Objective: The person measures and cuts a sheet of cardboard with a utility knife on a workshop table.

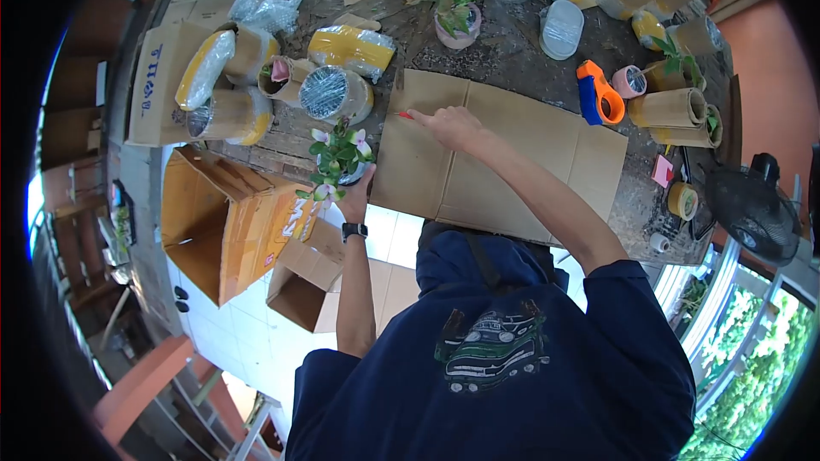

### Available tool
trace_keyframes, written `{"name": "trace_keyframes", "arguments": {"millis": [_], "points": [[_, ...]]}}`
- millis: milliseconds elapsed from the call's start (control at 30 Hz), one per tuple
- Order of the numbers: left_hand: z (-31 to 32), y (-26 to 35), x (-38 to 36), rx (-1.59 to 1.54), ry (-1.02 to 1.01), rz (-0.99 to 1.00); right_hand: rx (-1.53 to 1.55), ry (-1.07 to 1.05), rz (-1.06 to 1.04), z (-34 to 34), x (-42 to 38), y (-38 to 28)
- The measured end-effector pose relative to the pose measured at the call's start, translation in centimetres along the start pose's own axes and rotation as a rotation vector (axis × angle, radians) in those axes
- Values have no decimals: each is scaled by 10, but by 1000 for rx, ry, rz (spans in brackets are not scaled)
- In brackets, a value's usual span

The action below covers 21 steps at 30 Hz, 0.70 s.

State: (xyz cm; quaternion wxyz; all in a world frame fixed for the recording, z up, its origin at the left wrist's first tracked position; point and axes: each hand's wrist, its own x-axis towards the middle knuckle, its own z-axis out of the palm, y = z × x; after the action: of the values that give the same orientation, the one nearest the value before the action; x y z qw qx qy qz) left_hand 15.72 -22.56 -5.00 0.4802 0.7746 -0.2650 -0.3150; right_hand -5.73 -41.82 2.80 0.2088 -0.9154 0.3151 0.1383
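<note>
My left hand [354,202] is closed around a small pot, mostly hidden by leaves. In it grows a flowering plant [335,158] with green leaves and pale pink-white blooms. My right hand [453,127] rests over a flat cardboard sheet [512,166], fingers curled around a slim red-tipped tool [405,115], its kind too hidden to tell. The tool's tip is near the sheet's left edge. The sheet has fold lines and lies at the table's near edge. Just beyond the plant stands a plastic-wrapped pot [335,94].
An orange tape dispenser [600,94] stands right of the sheet. Several wrapped pots and cardboard tubes line the table, with a potted plant [459,17] at the back. An open orange carton [231,222] sits lower left. A black fan [752,205] is at right.
</note>
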Motion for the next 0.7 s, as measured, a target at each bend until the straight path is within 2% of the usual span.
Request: {"name": "trace_keyframes", "arguments": {"millis": [33, 133, 167, 200, 267, 333, 400, 500, 600, 700], "points": [[1, -5, -6, 53, 8, -13, 1, 1, 2, 0, 0, 0], [12, -19, -53, 683, 485, 142, 11, 6, 2, -2, -1, 3], [22, -12, -72, 578, 430, 403, 23, 6, 0, -2, -2, 4], [28, 4, -90, 156, 110, 174, 36, 6, -4, -2, -2, 5], [35, 45, -92, 407, -237, 470, 98, 36, 2, 1, -2, 7], [50, 75, -63, 556, -273, 634, 250, 50, 6, 2, -6, 11], [70, 78, -26, 527, -143, 646, 491, 60, 6, -6, -11, 20], [83, 71, 14, 671, -196, 471, 738, 439, -105, 25, -3, 44], [83, 80, 38, 861, -300, 482, 640, 369, -80, 26, -22, 61], [93, 118, 43, 953, -381, 593, 515, 325, -18, 11, -58, 53]]}}
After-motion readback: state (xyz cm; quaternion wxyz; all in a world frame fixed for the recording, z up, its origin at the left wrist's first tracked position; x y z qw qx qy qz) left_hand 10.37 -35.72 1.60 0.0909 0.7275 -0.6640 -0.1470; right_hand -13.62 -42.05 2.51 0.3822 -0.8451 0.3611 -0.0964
